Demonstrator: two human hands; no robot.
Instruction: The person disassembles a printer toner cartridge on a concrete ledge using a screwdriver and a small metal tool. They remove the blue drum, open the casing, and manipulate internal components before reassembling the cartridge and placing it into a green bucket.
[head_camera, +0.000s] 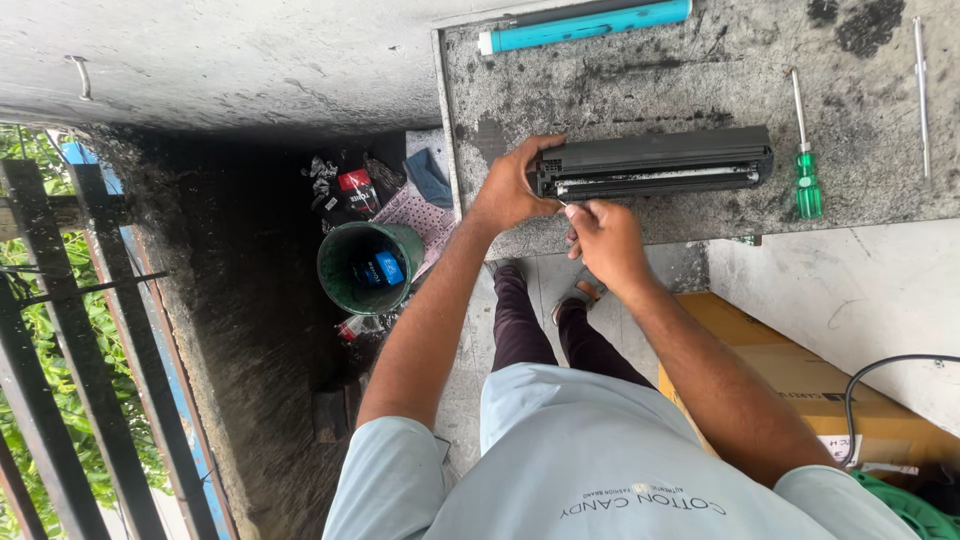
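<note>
At bench edge — left hand grips black cartridge end, right hand pinches thin pin — screwdriver nr.

Left hand grips the black toner cartridge's end on the stained surface. Right hand pinches a thin pin just beside those fingers. Green screwdriver lies well beyond.

Both arms outstretched, left hand curled in a grip, right hand pinching.
</note>
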